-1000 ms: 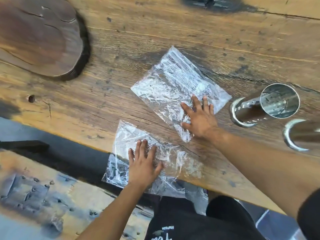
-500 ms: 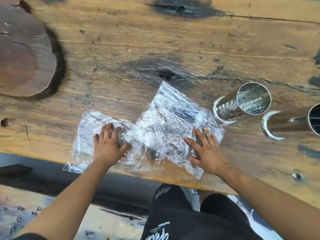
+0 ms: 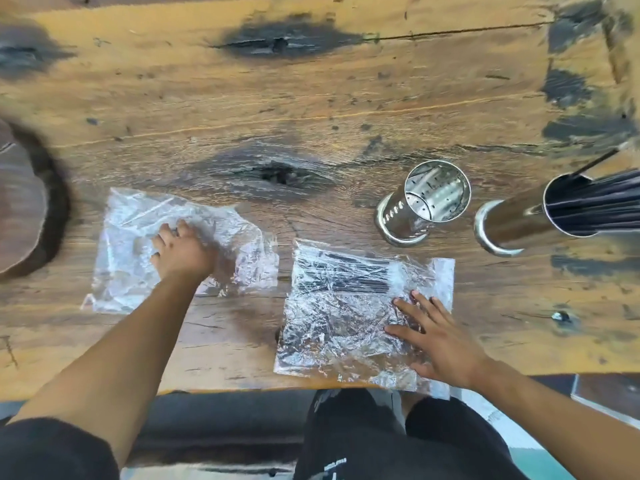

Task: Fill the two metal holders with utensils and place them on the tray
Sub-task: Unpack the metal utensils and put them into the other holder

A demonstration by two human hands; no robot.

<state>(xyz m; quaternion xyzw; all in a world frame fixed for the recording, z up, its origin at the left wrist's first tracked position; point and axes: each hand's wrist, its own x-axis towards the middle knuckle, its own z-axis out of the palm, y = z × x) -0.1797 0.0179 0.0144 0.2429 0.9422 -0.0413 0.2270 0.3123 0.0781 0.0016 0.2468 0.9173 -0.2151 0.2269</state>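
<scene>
Wooden table (image 3: 311, 98) spans the view. Left hand (image 3: 183, 252) presses flat on a clear plastic bag (image 3: 128, 251), fingers spread. Right hand (image 3: 438, 336) lies open on the bag of black utensils (image 3: 346, 306). Beyond its fingertips stand the empty perforated holder (image 3: 420, 206) and the filled holder (image 3: 540, 216).

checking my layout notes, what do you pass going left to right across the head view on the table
dark wooden slab → crumpled plastic bag under the left hand → plastic bag with dark sticks under the right hand → empty perforated metal holder → filled metal holder
</scene>
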